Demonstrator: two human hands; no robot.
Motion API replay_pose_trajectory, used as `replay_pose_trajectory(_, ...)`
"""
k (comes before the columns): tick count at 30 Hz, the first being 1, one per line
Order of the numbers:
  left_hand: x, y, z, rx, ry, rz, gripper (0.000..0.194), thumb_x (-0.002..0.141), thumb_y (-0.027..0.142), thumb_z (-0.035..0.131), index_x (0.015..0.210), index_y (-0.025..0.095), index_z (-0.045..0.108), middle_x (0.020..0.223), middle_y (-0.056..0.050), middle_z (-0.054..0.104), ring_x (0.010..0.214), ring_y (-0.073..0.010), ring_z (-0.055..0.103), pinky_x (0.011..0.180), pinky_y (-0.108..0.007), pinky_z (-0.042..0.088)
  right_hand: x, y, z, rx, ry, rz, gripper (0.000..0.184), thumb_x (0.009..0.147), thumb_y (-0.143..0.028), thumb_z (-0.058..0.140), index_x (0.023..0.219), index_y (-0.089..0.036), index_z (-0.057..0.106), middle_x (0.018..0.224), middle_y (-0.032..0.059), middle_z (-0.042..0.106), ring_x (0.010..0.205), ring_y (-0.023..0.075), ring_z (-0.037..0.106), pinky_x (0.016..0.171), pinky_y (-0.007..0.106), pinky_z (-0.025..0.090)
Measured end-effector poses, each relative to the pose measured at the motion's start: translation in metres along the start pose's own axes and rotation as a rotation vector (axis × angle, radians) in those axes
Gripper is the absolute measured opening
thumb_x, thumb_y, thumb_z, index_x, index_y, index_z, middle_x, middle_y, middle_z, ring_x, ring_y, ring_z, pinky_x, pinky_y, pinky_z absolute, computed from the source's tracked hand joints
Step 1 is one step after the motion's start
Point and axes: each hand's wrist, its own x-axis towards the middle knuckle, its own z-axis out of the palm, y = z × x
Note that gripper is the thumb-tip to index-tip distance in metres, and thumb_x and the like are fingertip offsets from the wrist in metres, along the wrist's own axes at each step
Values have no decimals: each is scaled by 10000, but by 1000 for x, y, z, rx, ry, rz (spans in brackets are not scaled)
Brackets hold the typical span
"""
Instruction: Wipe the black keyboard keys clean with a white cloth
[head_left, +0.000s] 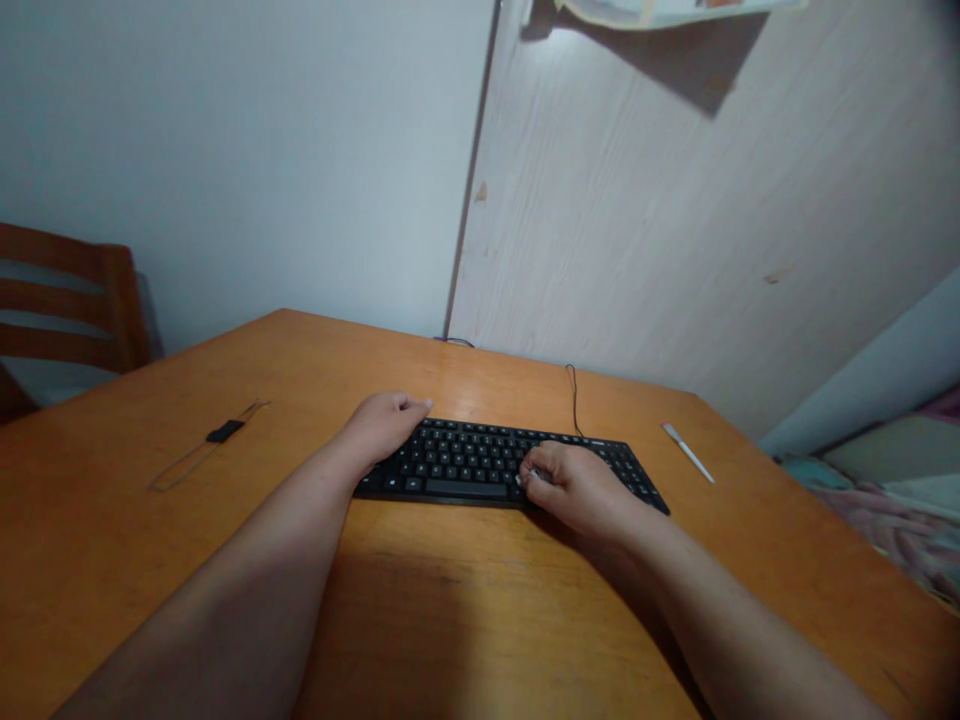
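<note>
A black computer keyboard (469,461) lies flat on the wooden table in front of me. My left hand (386,428) grips its upper left end, the thumb stretched out along the back edge and the other fingers mostly hidden. Over the right part of the keys, my right hand (566,480) is closed in a pinch. A small white wad (534,474) shows between its fingertips, touching or just above the keys near the right end of the space bar. What the wad is made of is too small to tell.
On the table (420,600), a wire tool with a black middle grip (225,431) lies left and a slim white-handled brush (688,452) right. The keyboard's cable (575,400) runs toward the wall. A wooden chair (67,300) stands at far left; bedding (892,520) lies beyond the right edge.
</note>
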Motion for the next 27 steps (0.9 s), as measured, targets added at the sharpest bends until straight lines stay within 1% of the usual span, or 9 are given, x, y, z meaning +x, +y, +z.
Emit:
replay_pose_trajectory(3, 1, -1, 1, -20, 2, 6, 454, 770, 607, 525, 606, 192, 606, 616, -9, 590, 648, -198, 546, 558, -282, 333, 1, 0, 1, -24, 18, 12, 125, 849, -195, 528, 850, -210, 652, 852, 20, 645, 783, 158, 570, 687, 257, 374)
replay_pose_trajectory(7, 1, -1, 1, -33, 1, -9, 427, 773, 585, 532, 652, 189, 637, 655, -17, 632, 691, -212, 567, 588, -285, 348, 1, -2, 1, -10, 11, 3, 123, 857, -203, 525, 836, -211, 646, 829, 13, 641, 769, 155, 563, 683, 257, 371)
replay_pose_trajectory(12, 0, 0, 1, -51, 14, -9, 389, 772, 547, 549, 640, 192, 633, 652, -17, 633, 686, -214, 567, 588, -286, 337, 2, -8, 2, 17, 61, 19, 133, 868, -202, 520, 889, -207, 651, 882, 30, 643, 806, 166, 559, 699, 266, 373)
replay_pose_trajectory(16, -2, 2, 1, -79, 26, -9, 362, 753, 523, 581, 594, 199, 605, 614, -4, 608, 650, -200, 545, 571, -280, 320, 5, -15, 3, -17, 1, 5, 142, 857, -179, 531, 886, -204, 668, 878, 39, 638, 808, 169, 562, 705, 268, 369)
replay_pose_trajectory(19, -2, 3, 1, -71, 25, -13, 356, 760, 515, 578, 606, 196, 616, 627, -10, 622, 668, -206, 557, 579, -282, 324, 6, -15, 2, -16, -23, -12, 137, 855, -174, 529, 862, -202, 662, 855, 35, 632, 788, 164, 561, 696, 265, 370)
replay_pose_trajectory(23, -1, 3, 1, -44, 15, 1, 382, 786, 528, 542, 612, 197, 615, 635, -17, 624, 680, -213, 565, 585, -286, 320, 5, -13, 4, 18, 19, 1, 120, 859, -185, 523, 854, -204, 641, 853, 32, 634, 792, 168, 562, 703, 272, 382)
replay_pose_trajectory(27, -1, 2, 1, -50, 13, 14, 405, 775, 557, 548, 596, 198, 606, 624, -23, 611, 668, -213, 548, 577, -291, 305, 7, -15, 8, 48, 68, -4, 129, 875, -202, 518, 901, -211, 643, 890, 35, 633, 824, 174, 564, 725, 280, 393)
